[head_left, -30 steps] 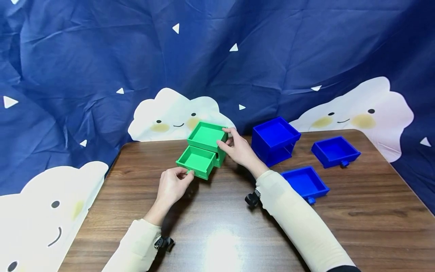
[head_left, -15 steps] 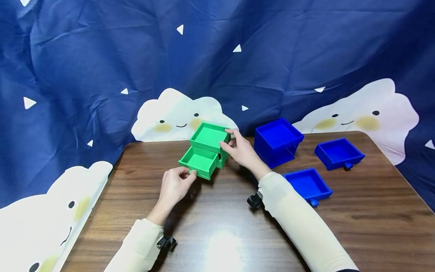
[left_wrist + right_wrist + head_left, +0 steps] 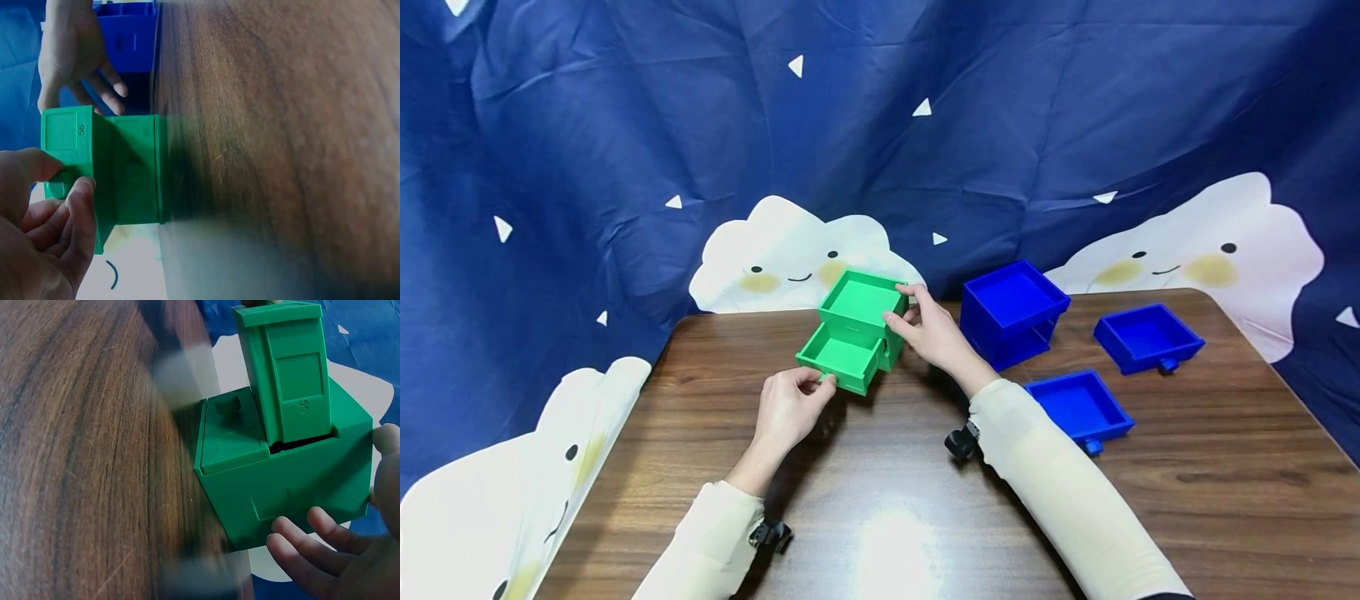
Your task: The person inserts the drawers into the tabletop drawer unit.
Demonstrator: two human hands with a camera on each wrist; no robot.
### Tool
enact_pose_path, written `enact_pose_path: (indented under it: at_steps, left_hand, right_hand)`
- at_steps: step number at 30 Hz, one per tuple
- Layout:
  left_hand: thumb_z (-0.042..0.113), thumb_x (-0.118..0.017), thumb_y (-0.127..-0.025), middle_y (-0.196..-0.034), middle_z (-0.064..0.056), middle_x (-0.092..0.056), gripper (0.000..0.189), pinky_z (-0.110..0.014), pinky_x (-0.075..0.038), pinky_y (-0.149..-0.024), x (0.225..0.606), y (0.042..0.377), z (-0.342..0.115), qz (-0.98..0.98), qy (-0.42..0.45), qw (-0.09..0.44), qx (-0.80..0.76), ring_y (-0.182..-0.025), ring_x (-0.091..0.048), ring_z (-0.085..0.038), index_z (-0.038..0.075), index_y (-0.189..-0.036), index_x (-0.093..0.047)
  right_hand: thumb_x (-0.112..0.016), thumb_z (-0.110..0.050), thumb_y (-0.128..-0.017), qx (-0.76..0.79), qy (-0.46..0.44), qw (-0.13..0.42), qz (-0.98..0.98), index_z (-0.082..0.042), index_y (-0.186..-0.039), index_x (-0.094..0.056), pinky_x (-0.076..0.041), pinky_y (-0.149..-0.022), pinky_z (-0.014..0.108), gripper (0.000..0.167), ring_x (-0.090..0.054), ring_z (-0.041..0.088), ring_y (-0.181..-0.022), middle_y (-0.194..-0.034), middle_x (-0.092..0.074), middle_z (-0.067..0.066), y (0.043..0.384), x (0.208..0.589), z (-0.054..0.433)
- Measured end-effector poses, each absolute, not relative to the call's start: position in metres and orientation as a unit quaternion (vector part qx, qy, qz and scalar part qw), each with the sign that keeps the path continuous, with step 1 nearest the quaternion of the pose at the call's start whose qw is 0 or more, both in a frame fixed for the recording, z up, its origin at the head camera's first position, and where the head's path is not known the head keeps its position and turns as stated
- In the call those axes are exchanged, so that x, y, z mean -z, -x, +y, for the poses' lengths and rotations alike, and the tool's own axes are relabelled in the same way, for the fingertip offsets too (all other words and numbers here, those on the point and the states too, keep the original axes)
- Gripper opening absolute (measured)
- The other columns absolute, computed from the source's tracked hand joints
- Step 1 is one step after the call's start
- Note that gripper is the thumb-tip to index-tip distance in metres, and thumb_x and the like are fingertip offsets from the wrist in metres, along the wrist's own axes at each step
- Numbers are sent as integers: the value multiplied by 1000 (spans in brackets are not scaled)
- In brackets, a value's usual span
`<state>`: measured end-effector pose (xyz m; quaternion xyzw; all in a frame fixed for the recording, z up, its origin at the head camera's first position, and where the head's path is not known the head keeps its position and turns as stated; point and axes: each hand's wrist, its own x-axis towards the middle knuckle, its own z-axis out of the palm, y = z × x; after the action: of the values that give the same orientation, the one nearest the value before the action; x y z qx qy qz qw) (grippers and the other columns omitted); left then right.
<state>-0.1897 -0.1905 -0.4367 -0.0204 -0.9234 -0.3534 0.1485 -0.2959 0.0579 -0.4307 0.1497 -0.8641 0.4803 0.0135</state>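
A small green cabinet stands at the back of the wooden table, its top a shallow tray. Its upper drawer sticks partly out, while the lower drawer sits flush in the right wrist view. My left hand pinches the upper drawer's knob between thumb and fingers. On the cabinet's right side, my right hand holds the body, thumb and index finger at the top rim. In the right wrist view, other fingertips are at the side wall.
A blue cabinet with an open front stands right of the green one. Two blue drawers lie apart from it: one drawer farther right, another drawer nearer, by the right sleeve. A blue curtain with white clouds hangs behind the table.
The green upper drawer has slid slightly farther into the cabinet, my left hand moving with it. My right hand keeps its place on the cabinet. The head view has shifted a little.
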Motion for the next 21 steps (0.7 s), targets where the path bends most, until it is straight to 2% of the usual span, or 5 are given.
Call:
enact_pose_path:
  at_steps: [21]
  left_hand:
    - [26, -79, -91, -79, -2, -81, 20, -38, -58, -74, 442, 195, -186, -918, 14, 153, 366, -73, -74, -17, 9, -96, -86]
  right_hand:
    - [-68, -41, -106, -484, -145, 12, -863, -18, -159, -47, -52, -90, 45, 62, -66, 31, -109, -115, -69, 16, 294, 430, 57]
